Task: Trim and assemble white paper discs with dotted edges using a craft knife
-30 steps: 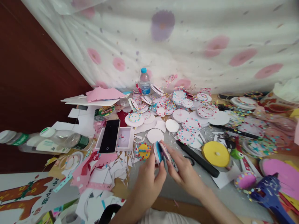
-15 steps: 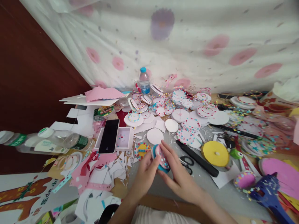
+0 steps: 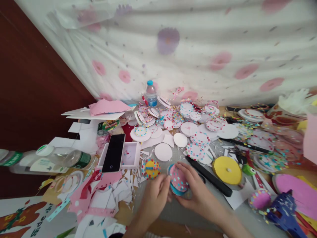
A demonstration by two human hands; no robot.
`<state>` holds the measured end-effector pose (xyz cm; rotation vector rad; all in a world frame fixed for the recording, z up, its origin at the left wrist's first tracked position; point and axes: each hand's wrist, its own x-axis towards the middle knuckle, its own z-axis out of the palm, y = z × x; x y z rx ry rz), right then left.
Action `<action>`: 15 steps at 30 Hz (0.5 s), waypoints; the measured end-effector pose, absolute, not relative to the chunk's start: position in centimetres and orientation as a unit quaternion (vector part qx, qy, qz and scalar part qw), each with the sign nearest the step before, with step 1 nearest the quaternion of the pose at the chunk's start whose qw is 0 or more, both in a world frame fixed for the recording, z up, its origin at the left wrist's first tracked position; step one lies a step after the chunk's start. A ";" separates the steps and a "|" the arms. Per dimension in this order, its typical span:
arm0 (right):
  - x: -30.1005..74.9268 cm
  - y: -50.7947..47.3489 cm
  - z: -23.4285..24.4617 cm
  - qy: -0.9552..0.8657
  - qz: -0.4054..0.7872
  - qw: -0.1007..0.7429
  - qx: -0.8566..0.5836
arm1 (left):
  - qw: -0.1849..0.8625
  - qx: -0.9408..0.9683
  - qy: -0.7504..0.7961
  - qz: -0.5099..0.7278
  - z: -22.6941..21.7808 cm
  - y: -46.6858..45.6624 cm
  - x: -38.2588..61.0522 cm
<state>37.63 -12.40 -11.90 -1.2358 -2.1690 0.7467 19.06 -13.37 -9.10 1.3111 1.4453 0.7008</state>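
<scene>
Both my hands hold one small craft piece low over the table: a pink dotted foam disc (image 3: 178,178) on a blue disc base. My left hand (image 3: 155,196) pinches its left edge with fingers curled. On the right side my right hand (image 3: 198,191) cups it, fingers wrapped over the top edge. A yellow and blue dotted disc (image 3: 150,168) lies just left of my hands. Black-handled scissors (image 3: 210,177) lie just right of them.
A phone (image 3: 113,157) rests on a white tray (image 3: 135,155). Plastic bottles (image 3: 49,160) lie at left and a water bottle (image 3: 151,93) stands by the curtain. Several dotted paper discs (image 3: 198,132), a yellow disc (image 3: 227,170), pink scraps (image 3: 99,185) and a blue glue gun (image 3: 284,211) crowd the table.
The craft piece went from edge-on to face-up, pink side showing, and my hands lowered it toward the table. The view tilted slightly upward.
</scene>
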 end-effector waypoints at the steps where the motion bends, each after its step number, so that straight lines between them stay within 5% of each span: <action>1: 37.8 -12.1 -12.2 -0.807 0.265 0.258 -0.459 | 0.485 0.559 0.616 0.271 -8.7 -13.3 18.2; 7: 37.6 -8.9 -14.4 -0.823 0.191 0.249 -0.474 | 0.320 0.608 0.643 0.338 -4.1 -9.7 12.1; 11: 36.4 -7.6 -15.0 -0.822 0.122 0.271 -0.486 | 0.077 0.719 0.666 0.187 -3.6 -3.5 10.9; 15: 35.8 -9.0 -14.2 -0.810 0.103 0.304 -0.491 | 0.060 0.719 0.682 0.120 -6.2 1.9 11.5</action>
